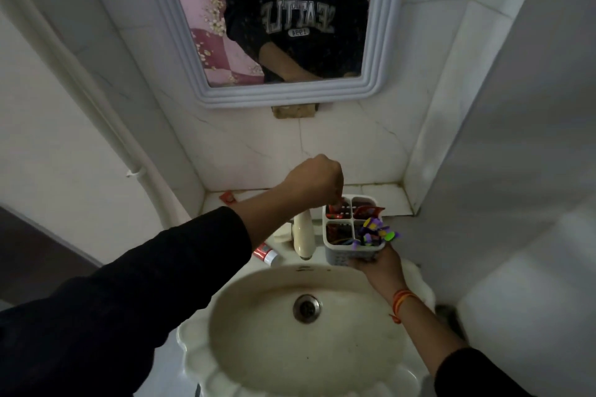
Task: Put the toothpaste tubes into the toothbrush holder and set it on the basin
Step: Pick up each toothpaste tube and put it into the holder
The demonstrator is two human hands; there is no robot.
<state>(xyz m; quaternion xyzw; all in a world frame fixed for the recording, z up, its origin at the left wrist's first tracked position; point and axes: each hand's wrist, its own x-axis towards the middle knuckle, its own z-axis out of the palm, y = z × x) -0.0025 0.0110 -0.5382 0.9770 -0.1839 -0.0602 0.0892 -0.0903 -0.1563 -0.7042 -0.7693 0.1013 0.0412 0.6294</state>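
My right hand point(375, 263) holds the white four-compartment toothbrush holder point(350, 253) from below, above the basin's back right rim. Toothbrushes with purple and green handles point(375, 230) stick out of its front right compartment. A red tube point(367, 211) pokes out of the back right one. My left hand point(314, 179) is above the holder, fingers pinched on a red toothpaste tube point(335, 208) standing in the back left compartment. Another red and white toothpaste tube point(266, 254) lies on the basin rim left of the tap.
The cream basin point(264, 361) with its drain point(306, 308) is below the hands. A cream tap point(303, 235) stands just left of the holder. A tiled ledge point(392, 200) runs behind, with a small red item point(227, 196) at its left. A mirror point(277, 26) hangs above.
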